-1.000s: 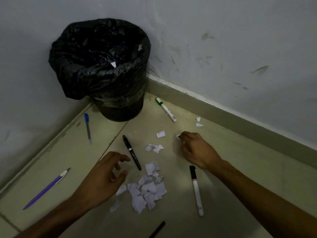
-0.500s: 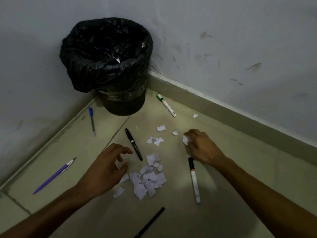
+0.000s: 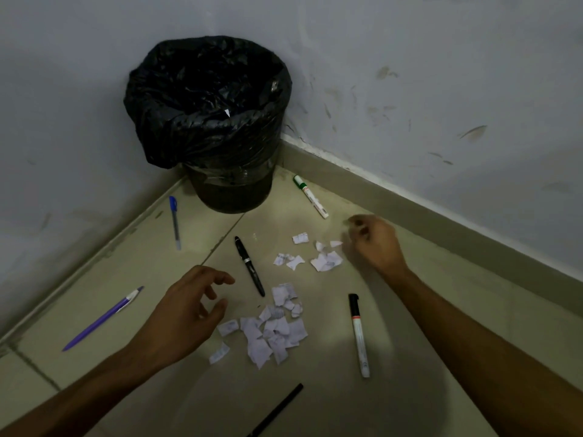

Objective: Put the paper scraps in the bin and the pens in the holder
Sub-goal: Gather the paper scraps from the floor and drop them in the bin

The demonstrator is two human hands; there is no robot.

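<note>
A bin lined with a black bag stands in the corner, a white scrap on its rim. The main pile of paper scraps lies on the floor, with a smaller cluster further back. My left hand hovers open just left of the pile, holding nothing. My right hand is blurred near the skirting, its fingertips pinched on a pale paper scrap. A black pen, blue pen, purple pen, green-capped marker, black-capped marker and a black stick pen lie around. No holder is in view.
Two grey walls meet behind the bin, with a skirting board along the right wall. The floor is pale tile with a joint line running past the black pen.
My right hand let a clump of scraps down in the smaller cluster, then moved back and right toward the skirting. My left hand stayed open beside the pile.
</note>
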